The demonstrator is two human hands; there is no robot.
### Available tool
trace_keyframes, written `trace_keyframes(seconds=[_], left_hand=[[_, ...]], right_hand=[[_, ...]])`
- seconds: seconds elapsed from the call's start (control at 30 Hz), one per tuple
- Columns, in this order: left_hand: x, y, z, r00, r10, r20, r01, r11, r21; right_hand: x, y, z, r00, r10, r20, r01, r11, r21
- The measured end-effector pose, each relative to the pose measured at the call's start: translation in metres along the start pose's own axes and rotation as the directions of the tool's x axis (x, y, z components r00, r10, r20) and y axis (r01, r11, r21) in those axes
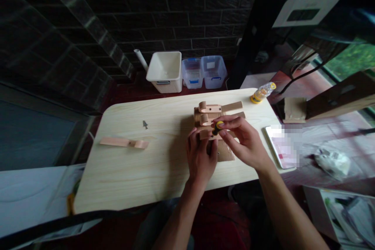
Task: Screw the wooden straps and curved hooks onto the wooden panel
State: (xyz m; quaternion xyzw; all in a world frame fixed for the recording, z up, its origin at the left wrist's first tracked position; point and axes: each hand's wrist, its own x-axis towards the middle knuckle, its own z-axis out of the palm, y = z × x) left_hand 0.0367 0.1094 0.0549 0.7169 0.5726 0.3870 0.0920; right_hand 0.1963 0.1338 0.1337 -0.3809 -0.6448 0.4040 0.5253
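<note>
My right hand (241,136) grips a stubby yellow-and-black screwdriver (217,128) between thumb and fingers. Its lower end points down at a wooden strip (205,134), where the tip is hard to make out. My left hand (202,158) holds that strip, fingers bent over its left end. The strip lies across a wooden base (225,152). Farther back on the base are two similar pieces, a rear hooked strip (212,108) with dark holes and a nearer hooked strip (206,119) partly hidden by my right hand.
On the table (164,175), a loose hooked wooden strip (124,142) and a few screws (145,124) lie to the left. A clear yellow-based bottle (262,93) stands at the back right corner, and a white-edged tablet-like item (279,146) at the right edge. Bins (165,72) stand behind.
</note>
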Motion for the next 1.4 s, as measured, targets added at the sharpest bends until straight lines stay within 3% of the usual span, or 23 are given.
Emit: trace_keyframes(seconds=[0.53, 1.4], left_hand=[[-0.0009, -0.0008, 0.0006, 1.0, -0.003, -0.006, 0.003, 1.0, 0.003], [-0.0007, 0.0013, -0.0015, 1.0, -0.014, 0.02, 0.014, 1.0, -0.012]], right_hand=[[0.0002, -0.0086, 0.002, 0.999, -0.029, 0.037, 0.031, 0.997, -0.065], [-0.0008, -0.0084, 0.0025, 0.998, 0.046, 0.05, -0.046, 0.999, -0.005]])
